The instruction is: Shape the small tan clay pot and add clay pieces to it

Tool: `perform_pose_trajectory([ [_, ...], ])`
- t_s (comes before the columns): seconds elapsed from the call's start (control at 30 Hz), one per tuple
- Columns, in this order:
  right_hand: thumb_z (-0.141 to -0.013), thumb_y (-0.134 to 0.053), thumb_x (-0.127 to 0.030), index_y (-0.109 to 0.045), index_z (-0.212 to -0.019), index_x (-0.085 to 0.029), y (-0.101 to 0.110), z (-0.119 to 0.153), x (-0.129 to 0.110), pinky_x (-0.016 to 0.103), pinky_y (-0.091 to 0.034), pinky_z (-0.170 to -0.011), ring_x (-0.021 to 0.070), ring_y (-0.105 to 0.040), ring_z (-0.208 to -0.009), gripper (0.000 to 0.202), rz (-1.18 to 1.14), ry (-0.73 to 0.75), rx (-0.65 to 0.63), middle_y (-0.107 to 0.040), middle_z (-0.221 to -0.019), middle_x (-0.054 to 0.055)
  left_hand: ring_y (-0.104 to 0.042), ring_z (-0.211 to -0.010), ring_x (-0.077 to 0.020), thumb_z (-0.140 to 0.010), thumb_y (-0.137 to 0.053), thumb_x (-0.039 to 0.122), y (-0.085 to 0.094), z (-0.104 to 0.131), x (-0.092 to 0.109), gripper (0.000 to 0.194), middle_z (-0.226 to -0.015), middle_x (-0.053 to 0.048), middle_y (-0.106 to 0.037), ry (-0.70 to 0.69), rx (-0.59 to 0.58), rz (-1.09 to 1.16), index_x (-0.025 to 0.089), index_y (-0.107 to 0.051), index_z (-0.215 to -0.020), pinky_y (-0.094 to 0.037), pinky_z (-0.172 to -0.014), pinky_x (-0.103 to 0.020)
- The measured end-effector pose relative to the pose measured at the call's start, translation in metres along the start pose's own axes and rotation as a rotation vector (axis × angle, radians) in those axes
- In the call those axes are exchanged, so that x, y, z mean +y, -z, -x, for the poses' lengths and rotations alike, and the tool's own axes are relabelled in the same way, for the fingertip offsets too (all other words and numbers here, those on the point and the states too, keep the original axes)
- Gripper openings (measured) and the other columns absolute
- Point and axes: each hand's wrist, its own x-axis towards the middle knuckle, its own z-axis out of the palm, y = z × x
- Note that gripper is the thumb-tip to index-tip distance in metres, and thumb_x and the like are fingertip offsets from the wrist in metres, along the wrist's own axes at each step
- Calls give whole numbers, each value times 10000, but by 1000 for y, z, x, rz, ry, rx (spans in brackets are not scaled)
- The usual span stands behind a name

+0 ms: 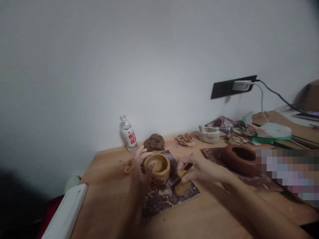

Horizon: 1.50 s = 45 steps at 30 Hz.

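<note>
A small tan clay bowl (158,167) stands on a dark marbled tile (163,196) on the wooden table. My left hand (139,169) cups the bowl's left side, fingers on its rim and wall. My right hand (198,167) pinches a small lump of tan clay (181,173) just right of the bowl. A flat piece of tan clay (181,188) lies on the tile under my right hand. A small clay bit (127,169) sits left of my left hand.
A water bottle (129,134), a dark clay lump (154,142), a reddish clay scrap (185,139) and a white mortar bowl (209,134) stand near the wall. A brown clay ring (241,159) lies on a second tile at right. A white object (66,212) lies at the table's left edge.
</note>
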Motion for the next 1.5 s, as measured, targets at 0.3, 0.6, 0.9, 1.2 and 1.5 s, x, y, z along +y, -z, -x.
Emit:
perform_pose_trajectory([
  [0.3,-814,-661,-439,-686,-998,-129,1,-25,-7,152,-488,-463,90,-612,-603,362,-979,-25,126,-707,-890,110,-580,-1136,-232,-934,-443,312,0,4,-2,232,-1165,-116,-645,71,107,-17,195,-554,-1100,-412,-999,-455],
  [0.6,-737,-773,-316,-694,-828,-122,-20,-45,8,78,-409,-412,23,-519,-504,228,-1155,-89,191,-645,-700,11,-621,-1082,-239,-875,-516,341,0,-23,27,368,-1121,-117,-679,301,0,313,185,-494,-1207,-453,-962,-425],
  [0.9,-688,-814,-311,-682,-920,-160,-27,-43,16,98,-367,-439,20,-467,-508,307,-1073,12,376,-596,-671,-36,-599,-1134,-222,-926,-444,218,-17,-18,10,266,-1138,-104,-678,50,78,100,202,-535,-1176,-444,-993,-437],
  [1.2,-787,-722,-377,-691,-898,-130,-30,-35,3,98,-396,-378,28,-516,-445,273,-1156,6,288,-687,-708,31,-553,-1188,-230,-906,-438,112,-16,-7,4,317,-1166,-132,-640,-168,184,-107,181,-531,-1202,-425,-1023,-466],
  [1.5,-792,-732,-241,-701,-915,-94,-19,-36,14,79,-465,-463,27,-560,-528,195,-1231,-10,159,-700,-789,50,-590,-1142,-216,-922,-442,133,-19,-3,1,329,-1208,-130,-629,-78,195,-30,190,-506,-1239,-447,-1007,-462],
])
